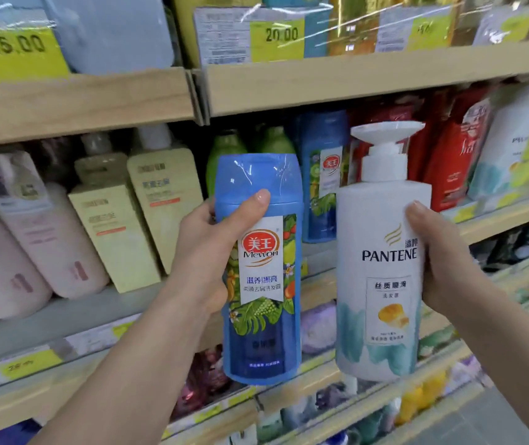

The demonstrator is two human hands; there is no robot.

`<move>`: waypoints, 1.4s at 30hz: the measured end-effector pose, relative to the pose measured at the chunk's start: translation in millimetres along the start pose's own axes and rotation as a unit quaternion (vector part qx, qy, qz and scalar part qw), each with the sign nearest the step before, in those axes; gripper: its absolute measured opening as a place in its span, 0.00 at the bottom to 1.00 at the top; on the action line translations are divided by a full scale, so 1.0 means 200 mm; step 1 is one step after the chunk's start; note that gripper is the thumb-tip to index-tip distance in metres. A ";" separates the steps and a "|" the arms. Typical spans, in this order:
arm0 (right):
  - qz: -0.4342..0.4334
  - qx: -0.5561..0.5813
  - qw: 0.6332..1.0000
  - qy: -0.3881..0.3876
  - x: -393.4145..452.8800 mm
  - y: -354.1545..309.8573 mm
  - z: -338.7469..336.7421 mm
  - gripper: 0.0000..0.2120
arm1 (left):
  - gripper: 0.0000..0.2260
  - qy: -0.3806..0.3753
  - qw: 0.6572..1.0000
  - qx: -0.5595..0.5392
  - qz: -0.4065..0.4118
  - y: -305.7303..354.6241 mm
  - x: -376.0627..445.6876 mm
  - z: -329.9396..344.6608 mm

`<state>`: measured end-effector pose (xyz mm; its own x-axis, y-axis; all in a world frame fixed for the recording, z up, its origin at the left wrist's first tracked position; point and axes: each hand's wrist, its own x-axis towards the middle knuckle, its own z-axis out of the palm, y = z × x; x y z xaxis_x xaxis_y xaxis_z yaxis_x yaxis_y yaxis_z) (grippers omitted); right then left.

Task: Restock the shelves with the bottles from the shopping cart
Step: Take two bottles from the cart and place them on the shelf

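Wooden store shelves point(353, 88) crowded with bottles — yellow price tags point(16, 53).
Left hand point(212, 248) grips a blue plastic shampoo bottle point(261, 332); right hand point(443, 261) grips a white pump bottle point(382, 284).

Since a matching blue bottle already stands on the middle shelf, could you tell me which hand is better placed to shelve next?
Probably the left hand: its blue Mewon bottle is held just in front of the matching blue bottle.
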<state>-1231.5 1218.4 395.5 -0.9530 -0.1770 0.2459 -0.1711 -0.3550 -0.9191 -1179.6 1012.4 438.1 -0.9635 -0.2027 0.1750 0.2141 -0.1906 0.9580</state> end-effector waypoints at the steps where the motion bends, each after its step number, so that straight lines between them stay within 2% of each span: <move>1: 0.001 0.002 1.000 -0.008 0.02 -0.02 -0.06 0.35 | 0.15 0.011 1.000 0.001 0.004 -0.01 0.01 0.05; 6: -0.001 0.005 0.996 -0.087 0.19 -0.16 -0.46 0.32 | 0.15 0.079 0.996 -0.009 0.047 -0.10 0.08 0.40; 12: -0.052 0.008 0.991 -0.124 0.36 -0.32 -0.71 0.25 | 0.12 0.082 0.988 0.020 0.128 -0.11 0.11 0.64; 15: -0.077 0.019 0.987 -0.143 0.42 -0.38 -0.78 0.14 | 0.21 0.056 0.982 0.061 0.168 -0.09 0.13 0.67; 16: -0.088 0.020 0.984 -0.151 0.44 -0.39 -0.80 0.13 | 0.26 0.047 0.980 0.074 0.177 -0.08 0.13 0.67; 19: -0.112 0.039 0.980 -0.163 0.48 -0.43 -0.84 0.17 | 0.32 0.027 0.975 0.086 0.201 -0.06 0.15 0.68; 21: -0.134 0.024 0.974 -0.182 0.51 -0.45 -0.86 0.28 | 0.32 0.018 0.975 0.084 0.206 -0.05 0.16 0.69; 22: -0.141 0.021 0.971 -0.190 0.53 -0.45 -0.87 0.31 | 0.32 0.015 0.975 0.082 0.207 -0.06 0.17 0.69; 29: -0.155 0.016 0.960 -0.233 0.63 -0.43 -0.90 0.25 | 0.35 0.023 0.978 0.090 0.187 -0.12 0.22 0.67; 34: -0.137 -0.011 0.965 -0.225 0.71 -0.36 -0.91 0.34 | 0.36 0.039 0.980 0.087 0.177 -0.17 0.27 0.65; 39: -0.120 0.003 0.960 -0.253 0.75 -0.33 -0.93 0.27 | 0.37 0.038 0.981 0.087 0.169 -0.19 0.31 0.63; 42: -0.104 0.005 0.958 -0.266 0.76 -0.31 -0.93 0.29 | 0.36 0.040 0.982 0.085 0.165 -0.20 0.34 0.63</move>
<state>-1412.3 1384.7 431.7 -0.6356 -0.5438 0.5480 -0.3382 -0.4419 -0.8308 -1273.3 1126.7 439.0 -0.8283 -0.3032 0.4711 0.4767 0.0604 0.8770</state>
